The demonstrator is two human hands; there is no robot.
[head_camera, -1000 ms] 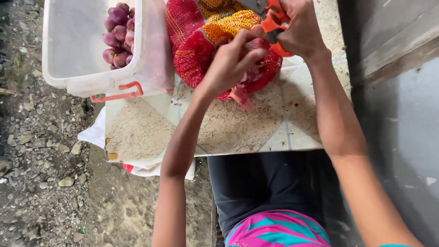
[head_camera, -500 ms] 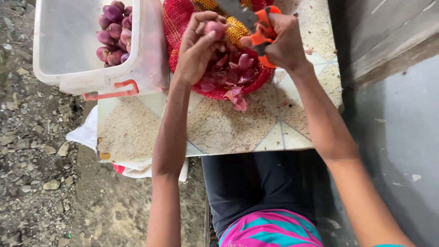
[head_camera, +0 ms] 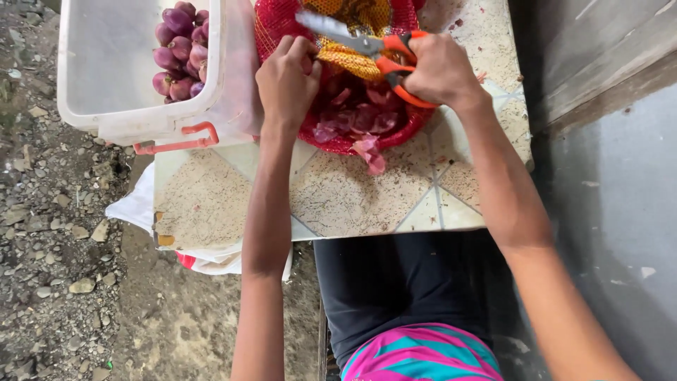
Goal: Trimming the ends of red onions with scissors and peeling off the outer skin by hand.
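Scissors [head_camera: 367, 49], orange-handled, gripped in right hand [head_camera: 441, 70]; left hand [head_camera: 285, 81] closed, contents unclear, over red mesh bag [head_camera: 338, 106] at table [head_camera: 338, 197] far edge.

Tiled worktop [head_camera: 352, 201], speckled beige w/ pale grout lines, chipped at near-left corner. On it: clear plastic tub [head_camera: 127, 106] w/ red latch at far left, overhanging the edge; red mesh bag [head_camera: 338, 137] far-centre, w/ pinkish peel scraps [head_camera: 372, 155] just in front. White cloth [head_camera: 134, 208] sticks out under the left edge.
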